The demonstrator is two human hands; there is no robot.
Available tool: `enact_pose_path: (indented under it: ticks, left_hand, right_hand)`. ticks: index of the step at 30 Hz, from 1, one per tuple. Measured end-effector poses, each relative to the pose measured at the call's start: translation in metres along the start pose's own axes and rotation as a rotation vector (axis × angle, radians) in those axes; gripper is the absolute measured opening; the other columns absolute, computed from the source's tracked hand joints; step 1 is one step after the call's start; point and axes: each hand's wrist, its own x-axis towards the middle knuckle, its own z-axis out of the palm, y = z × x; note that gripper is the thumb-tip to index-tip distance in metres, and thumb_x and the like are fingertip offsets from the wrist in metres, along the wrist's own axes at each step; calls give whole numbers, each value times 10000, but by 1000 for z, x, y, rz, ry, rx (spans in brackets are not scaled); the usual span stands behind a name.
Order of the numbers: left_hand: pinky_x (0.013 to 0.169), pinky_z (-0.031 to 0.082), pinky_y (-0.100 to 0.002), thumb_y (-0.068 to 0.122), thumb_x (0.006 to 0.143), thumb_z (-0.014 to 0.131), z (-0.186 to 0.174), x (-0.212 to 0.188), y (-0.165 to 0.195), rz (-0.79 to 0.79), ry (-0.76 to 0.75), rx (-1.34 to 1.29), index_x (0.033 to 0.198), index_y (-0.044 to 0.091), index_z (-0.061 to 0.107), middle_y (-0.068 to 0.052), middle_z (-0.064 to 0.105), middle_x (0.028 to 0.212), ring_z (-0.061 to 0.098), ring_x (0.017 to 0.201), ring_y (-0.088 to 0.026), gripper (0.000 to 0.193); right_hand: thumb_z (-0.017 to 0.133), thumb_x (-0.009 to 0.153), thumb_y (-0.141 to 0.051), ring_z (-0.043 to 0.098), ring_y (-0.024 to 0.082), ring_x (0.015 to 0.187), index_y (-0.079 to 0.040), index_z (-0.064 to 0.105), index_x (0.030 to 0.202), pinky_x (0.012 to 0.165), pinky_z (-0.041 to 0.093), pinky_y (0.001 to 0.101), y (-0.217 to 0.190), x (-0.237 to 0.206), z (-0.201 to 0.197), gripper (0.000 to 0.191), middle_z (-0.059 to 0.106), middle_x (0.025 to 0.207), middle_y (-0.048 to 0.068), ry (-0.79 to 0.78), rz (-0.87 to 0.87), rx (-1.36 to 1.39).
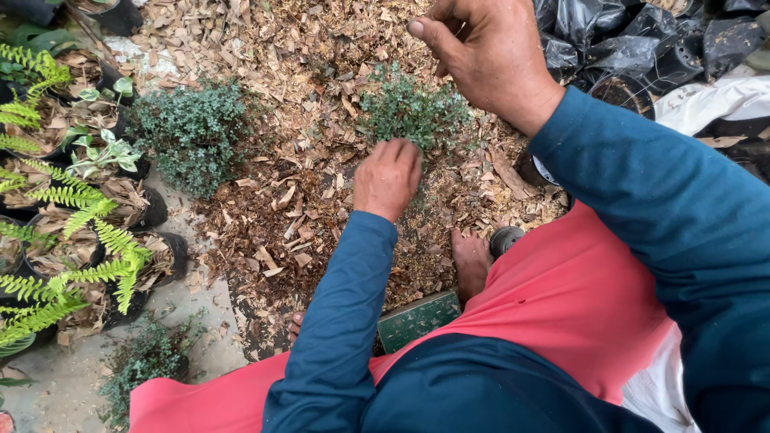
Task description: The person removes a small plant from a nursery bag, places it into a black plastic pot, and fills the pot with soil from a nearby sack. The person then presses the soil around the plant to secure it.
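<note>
Ground: dry brown wood chips and leaf bits (281,200) cover the dirt, with a strip of grey concrete floor (56,385) at the lower left.
Far left: bright green ferns in black plastic pots (72,256) stand close together in a row, each pot packed with dry leaves so the roots stay covered.
Left middle: a round bushy plant with tiny grey-green leaves (192,132) sits on the chips, apart from both hands.
Left hand (387,178): it is curled into a loose fist at the bottom of a small bushy clump of tiny green leaves (413,108). The fingers are pressed together around the stems, it seems, to keep the clump standing up. The fingertips are hidden, so I cannot tell how tight they hold.
Right hand (481,52): it is above the top right of the same clump, fingers bent in. It touches the top leaves or is just beside them; I cannot tell if it pinches any.
Below: a bare foot (472,261) rests on the chips beside a small green box (417,321).
Far right: empty black plastic grow bags (642,40) lie piled near the arm.
</note>
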Motion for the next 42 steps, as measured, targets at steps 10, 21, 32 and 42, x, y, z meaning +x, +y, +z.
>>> enact_pose_path:
  ticks: [10,21,32,42]
  left_hand:
    - [618,574,-357,226,954,729,-4,-15,29,73,34,-181,916,71,731,-84,715,947,662,775,-204,159]
    - [1272,197,-535,380,990,568,-7,16,1,270,-398,189,1263,80,689,-118,603,1449,440,1453,-289,423]
    - [1005,508,-439,345,974,721,-26,8,2,-48,103,-234,1286,44,602,-138,617,1269,598,1117,-260,450]
    - [662,580,-266,157,946,772,-80,81,-3,-345,119,-765,1024,52,745,-17,745,866,675,729,-92,134]
  right_hand:
    - [715,1170,-167,687,80,664,2,709,986,562,544,234,7,2,0,250,672,755,32,-2,137,95]
    - [738,1115,-147,742,106,648,-1,758,1024,522,552,246,1,3,1,173,729,747,77,37,-33,-136]
    - [783,1074,-182,711,145,606,-27,777,989,532,535,300,-12,5,14,176,703,704,74,-9,-8,-106]
    - [821,1015,-245,663,268,648,-99,811,951,571,493,400,-20,10,19,160,691,747,100,-33,-226,-314]
